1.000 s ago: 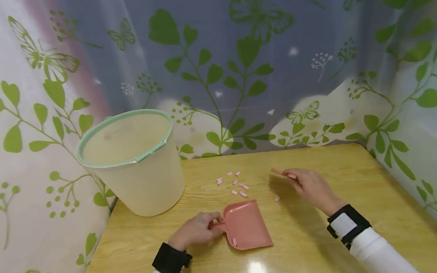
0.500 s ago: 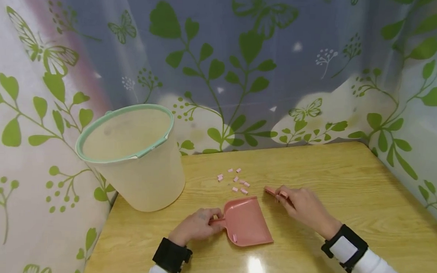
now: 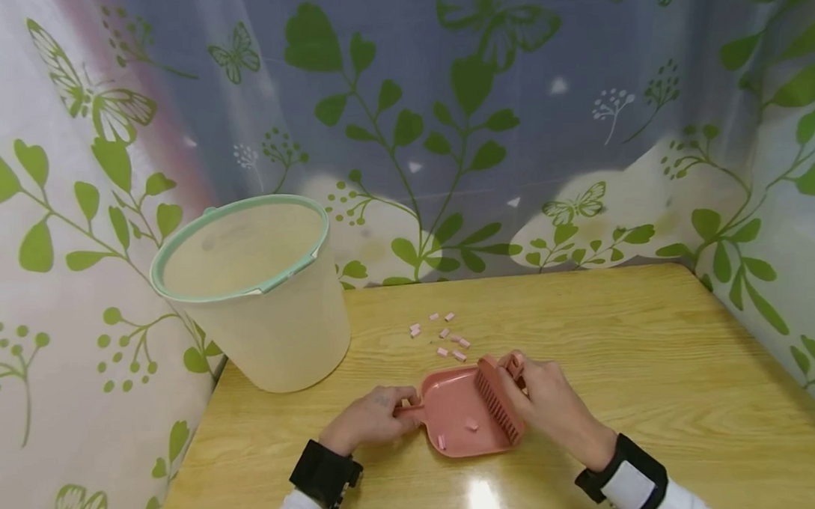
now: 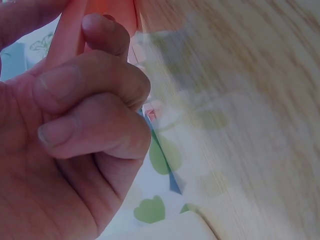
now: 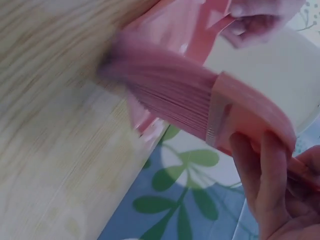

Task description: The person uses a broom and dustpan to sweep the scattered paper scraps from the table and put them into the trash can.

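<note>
In the head view my left hand (image 3: 373,418) grips the handle of a pink dustpan (image 3: 451,402) that lies on the wooden table, its mouth facing right. Two small pink pieces lie in the pan, one piece (image 3: 472,427) in the middle and another piece (image 3: 441,441) near the lower left wall. My right hand (image 3: 553,402) holds a pink hand brush (image 3: 500,400), its bristles over the pan's open front edge. The right wrist view shows the long bristles (image 5: 170,100) overlapping the pan. Curled fingers (image 4: 95,100) wrap the pan handle (image 4: 67,37) in the left wrist view.
Several small pink pieces (image 3: 459,356) are scattered on the table (image 3: 581,313) just behind the dustpan. A large pale bucket (image 3: 290,340) with a green rim stands at the left. Leaf-patterned curtains (image 3: 398,134) enclose the back and sides.
My right hand has brought the brush left and toward me, onto the pan's front edge. The loose piece right of the pan is gone from the table, and a second piece lies inside the pan.
</note>
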Demonstrator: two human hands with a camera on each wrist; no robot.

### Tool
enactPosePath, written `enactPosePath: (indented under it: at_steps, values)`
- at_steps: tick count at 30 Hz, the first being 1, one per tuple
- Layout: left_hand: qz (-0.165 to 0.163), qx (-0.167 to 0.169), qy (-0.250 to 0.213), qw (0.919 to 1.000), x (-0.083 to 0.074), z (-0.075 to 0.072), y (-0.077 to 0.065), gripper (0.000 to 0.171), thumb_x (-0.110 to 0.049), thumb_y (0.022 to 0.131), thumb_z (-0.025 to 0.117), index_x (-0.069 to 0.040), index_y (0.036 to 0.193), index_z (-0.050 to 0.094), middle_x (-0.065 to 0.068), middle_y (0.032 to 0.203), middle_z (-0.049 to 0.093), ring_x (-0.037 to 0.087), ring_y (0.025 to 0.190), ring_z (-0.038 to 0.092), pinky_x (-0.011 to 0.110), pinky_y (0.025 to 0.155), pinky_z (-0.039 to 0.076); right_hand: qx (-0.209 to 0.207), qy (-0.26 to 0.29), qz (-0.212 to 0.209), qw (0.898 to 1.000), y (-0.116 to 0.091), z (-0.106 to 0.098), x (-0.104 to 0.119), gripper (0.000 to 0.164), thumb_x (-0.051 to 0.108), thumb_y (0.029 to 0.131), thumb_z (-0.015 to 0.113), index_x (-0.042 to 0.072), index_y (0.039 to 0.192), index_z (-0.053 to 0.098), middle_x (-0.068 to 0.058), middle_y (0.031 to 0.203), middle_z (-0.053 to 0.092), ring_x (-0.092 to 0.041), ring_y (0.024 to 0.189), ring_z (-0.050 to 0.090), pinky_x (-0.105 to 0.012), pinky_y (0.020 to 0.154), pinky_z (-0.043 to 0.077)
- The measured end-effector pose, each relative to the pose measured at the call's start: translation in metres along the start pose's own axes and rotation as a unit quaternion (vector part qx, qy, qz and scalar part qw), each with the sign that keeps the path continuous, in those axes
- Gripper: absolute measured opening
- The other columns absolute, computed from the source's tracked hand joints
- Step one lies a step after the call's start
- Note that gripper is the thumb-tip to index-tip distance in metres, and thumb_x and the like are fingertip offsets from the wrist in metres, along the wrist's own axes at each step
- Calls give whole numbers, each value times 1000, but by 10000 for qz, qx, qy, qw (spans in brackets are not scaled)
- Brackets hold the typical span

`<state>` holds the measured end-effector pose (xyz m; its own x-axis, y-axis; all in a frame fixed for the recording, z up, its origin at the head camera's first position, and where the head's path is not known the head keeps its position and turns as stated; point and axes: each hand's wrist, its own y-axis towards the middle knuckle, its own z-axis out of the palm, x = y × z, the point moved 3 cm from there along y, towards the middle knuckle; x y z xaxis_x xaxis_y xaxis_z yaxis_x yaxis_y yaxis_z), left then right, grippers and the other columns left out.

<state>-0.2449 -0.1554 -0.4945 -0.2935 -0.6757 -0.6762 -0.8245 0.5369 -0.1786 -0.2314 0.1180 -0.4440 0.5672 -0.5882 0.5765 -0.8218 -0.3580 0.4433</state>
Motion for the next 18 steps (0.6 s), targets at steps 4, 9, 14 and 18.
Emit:
enactPosePath:
  at_steps: [4,9,14,18]
  values:
    - [0,-5,80,10000,0,0,0,18,-33,100,65,-17,107,67,-7,67,47,8,57,44,24,54,32,76,305,171,9994,0,3,9,11,13,104,59,13,93,64,7,74,61,3,59,51,-21,50,45]
    - [0,-23,99,9999,0,-1,-1,20,-35,100,64,-17,108,68,-6,67,47,8,57,44,25,54,33,29,601,12,9982,7,-9,8,9,7,102,60,6,104,69,-4,85,71,1,61,58,-23,51,49]
    - [-39,-19,79,10000,-1,-3,0,23,-35,100,64,-16,111,68,-7,65,47,8,56,45,24,53,34,-246,23,-850,9961,28,-21,-16,25,-10,90,69,5,109,75,-9,97,77,-12,72,69,-26,59,52]
    - [-27,1,59,10000,0,0,0,20,-33,100,65,-15,109,67,-7,65,47,8,55,45,24,52,34,-137,-390,-1467,9883,42,-15,-46,35,-18,83,70,8,105,78,-6,104,77,-20,92,73,-35,73,58]
